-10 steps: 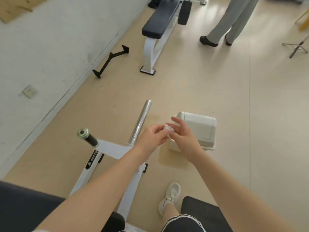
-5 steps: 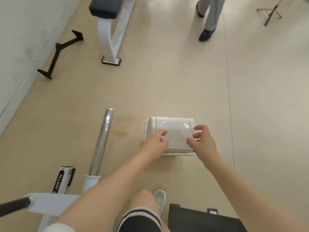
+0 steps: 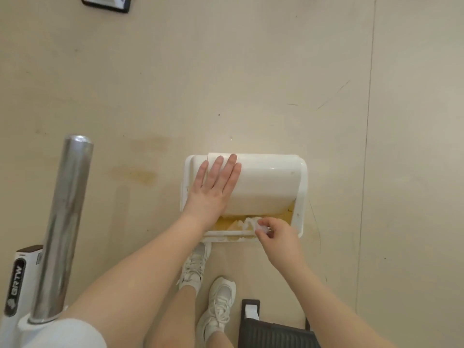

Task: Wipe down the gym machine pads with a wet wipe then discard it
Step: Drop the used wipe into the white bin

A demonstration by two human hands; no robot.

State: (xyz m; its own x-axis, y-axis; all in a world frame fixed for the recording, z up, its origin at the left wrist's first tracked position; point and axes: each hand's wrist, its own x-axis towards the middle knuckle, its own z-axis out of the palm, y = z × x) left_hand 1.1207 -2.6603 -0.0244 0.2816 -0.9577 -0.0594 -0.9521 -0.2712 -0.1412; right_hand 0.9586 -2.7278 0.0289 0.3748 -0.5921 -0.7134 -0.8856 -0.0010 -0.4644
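A pale beige floor fills the view, scuffed and stained yellowish in patches, and a white swing-lid bin (image 3: pixel 302 197) stands on it straight ahead of the person's two white trainers (image 3: pixel 218 305). Left of the bin, a chrome bar (image 3: pixel 64 222) rises from a white machine frame (image 3: pixel 15 277); nearer than the bin, at its right, sits a dark ribbed footplate (image 3: pixel 276 334).

The left hand (image 3: pixel 212 189) lies flat on the left part of the bin's lid (image 3: pixel 266 182), fingers straight and together, pressing it so that the near edge tips inward and a gap opens along the bin's near side. The right hand (image 3: pixel 278 237) hovers at that gap, its thumb and fingertips pinched on the crumpled wet wipe (image 3: pixel 253 223), which hangs half over the opening above yellowish lining and other scraps inside.

The step in hand looks like the discard itself. To do it well, the left palm should keep even pressure on the lid until the wipe is well past the near rim; easing off early would likely let the flap swing shut on it. The right hand would best carry the wipe a little deeper toward the bin's middle before letting go, since a damp wipe may cling to fingers or to the rim. A small downward flick should free it. Only then should the lid be released, gently.
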